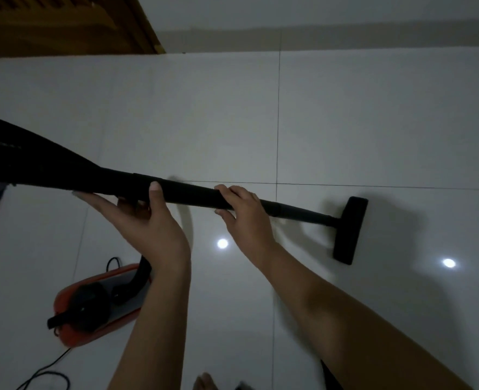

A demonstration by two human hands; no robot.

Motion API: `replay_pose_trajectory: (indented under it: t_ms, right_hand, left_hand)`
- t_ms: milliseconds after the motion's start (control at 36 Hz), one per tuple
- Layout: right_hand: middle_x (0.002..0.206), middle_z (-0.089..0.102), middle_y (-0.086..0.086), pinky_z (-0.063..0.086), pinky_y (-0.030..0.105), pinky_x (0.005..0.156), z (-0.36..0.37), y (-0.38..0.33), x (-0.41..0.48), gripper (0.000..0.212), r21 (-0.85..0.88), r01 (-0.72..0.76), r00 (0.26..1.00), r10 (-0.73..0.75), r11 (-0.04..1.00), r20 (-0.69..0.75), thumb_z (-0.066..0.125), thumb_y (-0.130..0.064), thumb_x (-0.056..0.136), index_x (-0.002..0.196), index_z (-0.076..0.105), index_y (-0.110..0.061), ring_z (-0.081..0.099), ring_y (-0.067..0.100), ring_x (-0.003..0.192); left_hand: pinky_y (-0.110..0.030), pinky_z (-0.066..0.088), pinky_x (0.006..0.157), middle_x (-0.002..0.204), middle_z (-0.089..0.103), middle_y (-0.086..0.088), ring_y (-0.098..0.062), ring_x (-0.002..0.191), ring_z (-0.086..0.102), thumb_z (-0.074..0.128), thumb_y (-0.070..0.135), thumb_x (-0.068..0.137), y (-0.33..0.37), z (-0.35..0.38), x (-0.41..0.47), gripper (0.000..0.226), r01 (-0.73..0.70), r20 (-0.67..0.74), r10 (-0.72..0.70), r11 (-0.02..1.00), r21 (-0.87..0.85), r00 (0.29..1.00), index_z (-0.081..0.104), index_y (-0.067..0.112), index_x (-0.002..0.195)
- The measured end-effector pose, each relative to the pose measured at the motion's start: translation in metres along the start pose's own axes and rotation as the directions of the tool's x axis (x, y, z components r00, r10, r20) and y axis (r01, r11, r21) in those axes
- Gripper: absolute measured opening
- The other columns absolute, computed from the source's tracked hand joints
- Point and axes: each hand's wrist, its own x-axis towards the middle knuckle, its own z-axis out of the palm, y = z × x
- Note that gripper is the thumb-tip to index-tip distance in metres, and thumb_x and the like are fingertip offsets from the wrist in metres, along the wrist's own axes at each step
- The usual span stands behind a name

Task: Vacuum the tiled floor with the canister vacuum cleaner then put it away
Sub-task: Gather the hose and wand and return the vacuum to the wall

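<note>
A: Where did we have the black wand (pixel 193 194) at that moment?

B: We held it across our body, above the tiled floor (pixel 373 122). Our left hand (pixel 145 220) was under it, thumb over the top, closed around the thick part. Our right hand (pixel 244 212) gripped it further toward the floor head (pixel 350 230).

A: And the floor head?

B: It was at the right, on or just above the tiles; we could not tell which. The orange canister (pixel 100 304) stood on the floor at the lower left, with its cord (pixel 46 372) beside it.
</note>
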Motion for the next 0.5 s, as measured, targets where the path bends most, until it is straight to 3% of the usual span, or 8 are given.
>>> replay_pose_trajectory:
  t_ms: [83,167,222,306,500]
  right_hand:
    - [0.124,0.06,0.008,0.046,0.035,0.095,0.025,-0.016,-0.017,0.044,-0.012,-0.015,1.0,0.015,1.0,-0.013,0.063,-0.014,0.091,0.135,0.056,-0.016,0.052,0.027,0.111]
    - [0.125,0.059,0.007,0.044,0.033,0.097,0.053,-0.034,-0.037,0.044,-0.015,-0.029,0.999,0.028,0.999,-0.043,0.063,-0.015,0.092,0.136,0.055,-0.017,0.051,0.025,0.112]
    - [0.123,0.06,0.007,0.045,0.035,0.097,0.075,-0.047,-0.051,0.045,-0.024,-0.031,0.998,0.03,0.999,-0.061,0.063,-0.015,0.092,0.136,0.055,-0.017,0.052,0.025,0.11]
    - [0.12,0.061,0.01,0.044,0.038,0.097,0.108,-0.065,-0.07,0.045,-0.007,-0.034,0.997,0.034,0.999,-0.074,0.064,-0.015,0.092,0.136,0.056,-0.016,0.053,0.028,0.108]
    - [0.119,0.062,0.009,0.04,0.032,0.097,0.156,-0.086,-0.096,0.046,0.032,-0.046,0.994,0.049,0.998,-0.099,0.064,-0.017,0.092,0.137,0.055,-0.016,0.051,0.026,0.109]
  left_hand:
    - [-0.029,0.042,0.108,0.133,0.052,-0.005,-0.009,0.116,0.058,0.059,0.002,0.089,-0.002,-0.035,0.007,0.092,-0.004,0.048,0.004,1.0,0.009,0.999,-0.006,0.024,0.15]
    - [-0.026,0.042,0.108,0.14,0.046,-0.009,-0.011,0.121,0.054,0.058,0.001,0.089,-0.006,-0.077,0.018,0.091,-0.036,0.105,0.037,0.999,-0.01,0.994,-0.006,0.024,0.15]
    - [-0.014,0.046,0.097,0.136,0.049,-0.005,-0.001,0.113,0.057,0.058,0.001,0.089,-0.007,-0.103,0.025,0.091,-0.047,0.126,0.049,0.999,-0.02,0.991,-0.005,0.024,0.151]
    - [-0.005,0.045,0.083,0.119,0.05,0.015,0.016,0.095,0.058,0.058,0.001,0.09,-0.009,-0.137,0.036,0.089,-0.06,0.123,0.062,0.998,-0.022,0.99,-0.004,0.022,0.151]
    - [-0.009,0.045,0.09,0.115,0.045,0.031,0.014,0.101,0.056,0.054,0.001,0.092,-0.023,-0.185,0.058,0.085,-0.097,0.136,0.096,0.995,-0.001,0.986,-0.003,0.021,0.151]
